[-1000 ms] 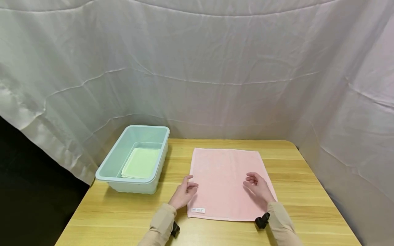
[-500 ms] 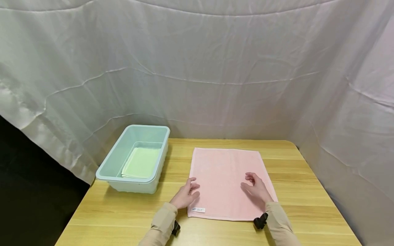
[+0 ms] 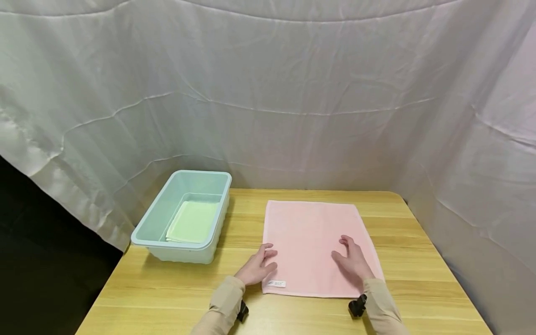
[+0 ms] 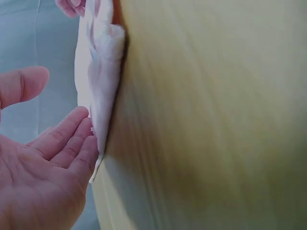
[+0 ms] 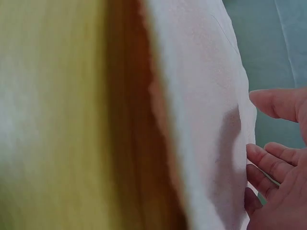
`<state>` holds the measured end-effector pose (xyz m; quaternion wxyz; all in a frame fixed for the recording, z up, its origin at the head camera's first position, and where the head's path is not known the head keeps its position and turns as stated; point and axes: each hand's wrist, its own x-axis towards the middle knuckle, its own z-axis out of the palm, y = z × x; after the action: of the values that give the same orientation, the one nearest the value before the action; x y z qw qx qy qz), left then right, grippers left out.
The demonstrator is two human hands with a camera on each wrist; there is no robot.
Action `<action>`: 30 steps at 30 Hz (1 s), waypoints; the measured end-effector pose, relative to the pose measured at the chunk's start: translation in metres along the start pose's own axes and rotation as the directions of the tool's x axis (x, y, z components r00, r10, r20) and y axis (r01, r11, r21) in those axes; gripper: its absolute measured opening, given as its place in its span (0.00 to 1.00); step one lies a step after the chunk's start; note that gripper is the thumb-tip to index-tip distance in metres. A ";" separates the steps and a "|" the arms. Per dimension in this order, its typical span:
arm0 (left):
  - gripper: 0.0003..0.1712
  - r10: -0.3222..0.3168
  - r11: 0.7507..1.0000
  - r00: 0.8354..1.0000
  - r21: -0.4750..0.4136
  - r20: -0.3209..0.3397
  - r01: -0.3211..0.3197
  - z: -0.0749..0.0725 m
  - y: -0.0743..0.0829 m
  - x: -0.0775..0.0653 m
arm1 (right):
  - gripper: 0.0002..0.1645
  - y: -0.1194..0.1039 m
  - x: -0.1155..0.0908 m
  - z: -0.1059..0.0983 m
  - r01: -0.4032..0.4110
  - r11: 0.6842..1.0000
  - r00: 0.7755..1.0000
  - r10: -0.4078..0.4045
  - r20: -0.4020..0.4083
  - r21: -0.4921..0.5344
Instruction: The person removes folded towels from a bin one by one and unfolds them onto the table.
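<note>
A pink towel (image 3: 310, 242) lies spread flat on the wooden table, a small white label (image 3: 277, 284) at its near left corner. At its left edge is my left hand (image 3: 256, 267), fingers relaxed and fingertips on the cloth. The left wrist view shows those fingers (image 4: 72, 139) extended against the towel's side, thumb held apart. Over the right part of the towel, my right hand (image 3: 353, 260) has its fingers loosely bent and thumb apart. In the right wrist view its fingertips (image 5: 254, 151) are right at the cloth, with nothing gripped.
Left of the towel stands a light blue-green plastic bin (image 3: 180, 244) with a folded pale green cloth (image 3: 193, 222) inside. A grey curtain (image 3: 293, 102) hangs behind the wooden table (image 3: 418, 260) and along its sides.
The towel has slid a little to the right, with its label. My left hand has moved right along with it; the right hand has shifted slightly right too. The bin stays in place.
</note>
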<state>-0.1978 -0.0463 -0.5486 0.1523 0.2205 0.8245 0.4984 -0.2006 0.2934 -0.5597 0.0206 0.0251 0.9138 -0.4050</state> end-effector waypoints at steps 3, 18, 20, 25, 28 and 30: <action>0.33 0.001 1.000 1.000 0.003 0.009 -0.001 0.002 0.001 0.003 | 0.42 0.004 0.001 -0.002 0.009 1.000 1.000 -0.009 -0.005 -0.010; 0.33 0.037 0.998 0.998 0.058 0.058 -0.040 0.019 0.005 0.026 | 0.41 0.026 0.012 -0.018 0.002 0.999 0.998 -0.005 -0.065 -0.047; 0.33 0.040 0.997 0.998 0.059 0.058 -0.043 0.022 0.005 0.029 | 0.41 0.029 0.013 -0.020 0.010 0.999 0.997 -0.013 -0.075 -0.050; 0.33 0.038 0.996 0.998 0.077 0.056 -0.042 0.027 0.006 0.035 | 0.40 0.032 0.014 -0.024 0.018 0.998 0.996 -0.023 -0.090 -0.056; 0.34 0.033 0.995 0.998 0.090 0.061 -0.038 0.029 0.007 0.039 | 0.40 0.032 0.014 -0.027 0.007 0.999 0.996 -0.012 -0.089 -0.052; 0.34 0.030 0.995 0.997 0.093 0.066 -0.036 0.031 0.008 0.041 | 0.41 0.033 0.015 -0.029 -0.004 0.999 0.996 0.000 -0.085 -0.051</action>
<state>-0.2173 0.0013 -0.5572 0.1599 0.2569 0.8379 0.4543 -0.2140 0.3373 -0.5651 -0.0173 0.0428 0.9238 -0.3800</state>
